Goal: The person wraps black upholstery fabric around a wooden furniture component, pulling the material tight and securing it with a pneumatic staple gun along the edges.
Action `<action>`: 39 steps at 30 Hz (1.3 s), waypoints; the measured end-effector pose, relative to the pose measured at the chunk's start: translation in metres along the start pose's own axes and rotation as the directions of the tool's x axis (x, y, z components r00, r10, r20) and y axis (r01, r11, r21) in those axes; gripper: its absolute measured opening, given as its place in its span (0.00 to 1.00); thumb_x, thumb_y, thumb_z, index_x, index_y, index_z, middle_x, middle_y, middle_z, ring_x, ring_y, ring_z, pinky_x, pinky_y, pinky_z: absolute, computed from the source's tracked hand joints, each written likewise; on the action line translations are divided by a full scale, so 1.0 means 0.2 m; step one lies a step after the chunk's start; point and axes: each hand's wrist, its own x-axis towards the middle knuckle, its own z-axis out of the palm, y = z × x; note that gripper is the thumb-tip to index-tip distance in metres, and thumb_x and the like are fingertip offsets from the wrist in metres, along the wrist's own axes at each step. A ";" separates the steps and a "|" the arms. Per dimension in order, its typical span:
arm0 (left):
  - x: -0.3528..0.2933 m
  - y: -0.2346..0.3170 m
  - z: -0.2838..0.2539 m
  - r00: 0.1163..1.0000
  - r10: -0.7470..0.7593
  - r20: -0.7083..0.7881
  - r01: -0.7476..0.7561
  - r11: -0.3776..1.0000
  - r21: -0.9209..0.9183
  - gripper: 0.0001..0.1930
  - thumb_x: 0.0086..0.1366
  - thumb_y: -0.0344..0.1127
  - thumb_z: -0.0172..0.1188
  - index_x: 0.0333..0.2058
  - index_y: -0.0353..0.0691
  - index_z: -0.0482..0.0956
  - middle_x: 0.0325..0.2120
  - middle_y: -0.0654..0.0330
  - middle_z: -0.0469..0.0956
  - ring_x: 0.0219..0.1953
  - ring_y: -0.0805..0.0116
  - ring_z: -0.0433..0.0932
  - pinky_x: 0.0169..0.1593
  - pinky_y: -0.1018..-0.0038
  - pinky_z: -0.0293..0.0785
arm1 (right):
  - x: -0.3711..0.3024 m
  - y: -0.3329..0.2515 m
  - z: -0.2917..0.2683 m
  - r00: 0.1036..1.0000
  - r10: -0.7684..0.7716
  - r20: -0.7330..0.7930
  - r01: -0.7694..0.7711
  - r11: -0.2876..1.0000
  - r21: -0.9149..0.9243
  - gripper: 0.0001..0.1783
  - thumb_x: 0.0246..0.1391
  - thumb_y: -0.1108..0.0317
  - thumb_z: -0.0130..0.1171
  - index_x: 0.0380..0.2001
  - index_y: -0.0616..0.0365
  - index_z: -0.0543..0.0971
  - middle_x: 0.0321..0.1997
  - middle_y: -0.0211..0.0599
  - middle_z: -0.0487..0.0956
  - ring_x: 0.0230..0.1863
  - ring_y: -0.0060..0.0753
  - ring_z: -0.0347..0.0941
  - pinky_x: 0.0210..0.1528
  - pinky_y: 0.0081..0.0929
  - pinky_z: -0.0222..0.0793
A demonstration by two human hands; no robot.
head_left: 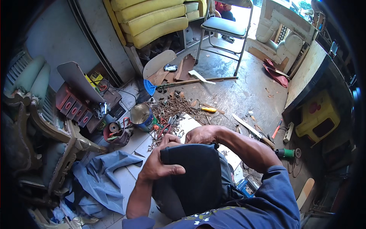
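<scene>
Folding chair (225,26) at top, yellow cushions (152,19) stacked beside it. Blue broom (183,83) lying on floor, pile of rusty nails (173,108) below it. Tin can (142,116) near nails. Blue cloth (100,179) crumpled lower left.

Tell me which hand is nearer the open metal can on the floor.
Left. The left hand grips the black cushion's near edge, just below-right of the metal can; the right hand sits farther right, at the cushion's top.
</scene>
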 end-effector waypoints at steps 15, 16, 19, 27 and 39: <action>0.00 0.49 -0.12 0.603 0.254 -0.756 -0.232 0.963 0.138 0.35 0.59 0.35 0.79 0.63 0.35 0.74 0.51 0.55 0.81 0.49 0.66 0.82 0.58 0.69 0.78 | -0.57 0.41 0.31 0.304 0.115 -0.946 -0.046 0.993 0.106 0.20 0.68 0.54 0.60 0.43 0.64 0.83 0.37 0.45 0.86 0.35 0.33 0.84 0.42 0.36 0.78; 0.07 0.66 -0.12 0.604 0.336 -0.723 -0.365 0.923 0.124 0.34 0.63 0.33 0.75 0.65 0.34 0.73 0.56 0.52 0.80 0.54 0.59 0.82 0.60 0.64 0.80 | -0.67 0.63 0.39 0.163 0.125 -0.979 -0.312 0.948 0.069 0.20 0.67 0.54 0.61 0.40 0.64 0.84 0.35 0.51 0.86 0.36 0.45 0.85 0.42 0.42 0.77; 0.22 0.86 -0.02 0.572 0.521 -0.634 -0.280 0.850 0.446 0.19 0.65 0.28 0.67 0.54 0.31 0.81 0.51 0.49 0.83 0.50 0.54 0.85 0.55 0.60 0.84 | -0.93 1.37 0.81 0.144 0.357 -0.923 -0.758 0.640 0.129 0.12 0.58 0.64 0.61 0.37 0.63 0.80 0.37 0.62 0.84 0.41 0.64 0.84 0.44 0.57 0.78; 0.28 0.03 0.69 0.706 0.582 0.404 -0.656 0.322 0.682 0.05 0.63 0.31 0.64 0.32 0.37 0.79 0.40 0.47 0.85 0.44 0.52 0.88 0.48 0.59 0.87 | -0.86 1.99 1.78 0.083 0.521 -0.850 -0.817 0.523 0.241 0.16 0.69 0.69 0.44 0.56 0.61 0.69 0.50 0.55 0.81 0.55 0.62 0.77 0.52 0.57 0.77; 0.06 -0.22 0.68 0.732 0.535 0.421 -0.568 0.141 0.811 0.05 0.66 0.33 0.63 0.29 0.43 0.80 0.45 0.54 0.87 0.54 0.57 0.86 0.58 0.63 0.78 | -1.21 0.86 1.06 0.210 0.633 -0.745 -0.022 0.765 0.643 0.15 0.47 0.68 0.65 0.39 0.65 0.82 0.29 0.34 0.83 0.30 0.26 0.78 0.37 0.33 0.76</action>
